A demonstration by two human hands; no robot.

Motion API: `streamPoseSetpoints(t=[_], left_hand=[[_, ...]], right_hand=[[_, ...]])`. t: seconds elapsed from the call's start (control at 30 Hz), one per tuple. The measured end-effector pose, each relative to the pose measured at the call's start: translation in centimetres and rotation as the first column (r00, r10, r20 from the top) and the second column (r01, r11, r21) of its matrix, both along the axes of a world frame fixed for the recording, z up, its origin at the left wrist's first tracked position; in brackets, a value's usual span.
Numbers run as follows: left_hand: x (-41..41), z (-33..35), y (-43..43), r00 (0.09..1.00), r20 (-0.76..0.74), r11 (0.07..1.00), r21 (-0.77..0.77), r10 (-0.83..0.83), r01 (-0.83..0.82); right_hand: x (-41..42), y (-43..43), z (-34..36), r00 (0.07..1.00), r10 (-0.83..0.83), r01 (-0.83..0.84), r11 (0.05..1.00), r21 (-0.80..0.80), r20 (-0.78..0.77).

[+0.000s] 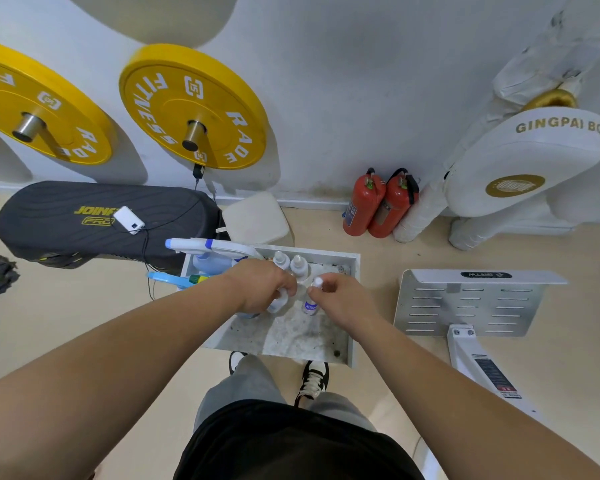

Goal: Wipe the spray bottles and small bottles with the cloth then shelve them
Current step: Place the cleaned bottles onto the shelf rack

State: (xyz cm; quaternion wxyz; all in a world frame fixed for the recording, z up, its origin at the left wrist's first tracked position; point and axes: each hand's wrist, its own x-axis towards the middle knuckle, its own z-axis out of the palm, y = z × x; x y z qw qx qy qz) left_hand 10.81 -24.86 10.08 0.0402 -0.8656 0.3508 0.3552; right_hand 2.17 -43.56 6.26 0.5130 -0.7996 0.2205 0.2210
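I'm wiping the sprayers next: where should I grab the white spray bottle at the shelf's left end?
Probably its neck, just under the trigger head, reaching from above and the near side: the white spray bottle stands upright in the far left corner of the shelf, walls close round its body, nozzle pointing left.

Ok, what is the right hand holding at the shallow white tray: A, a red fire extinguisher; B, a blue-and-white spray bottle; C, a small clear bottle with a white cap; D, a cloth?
C: the right hand pinches the small clear bottle with a white cap near its top, inside the shallow white tray; the left hand grips another small clear bottle beside it.
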Motion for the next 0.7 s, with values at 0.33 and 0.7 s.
streamPoseSetpoints(t=[0.33, 0.7], left_hand=[[0.4, -2.0, 0.9, 0.997, -0.049, 0.996, 0.067, 0.067, -0.063], [0.9, -2.9, 1.0, 0.972, -0.084, 0.976, 0.001, 0.217, -0.218]], right_hand=[[-0.5, 2.0, -2.0, 0.999, -0.041, 0.041, 0.998, 0.037, 0.017], [-0.4, 3.0, -2.2, 0.994, -0.095, 0.099, 0.992, 0.079, -0.048]])
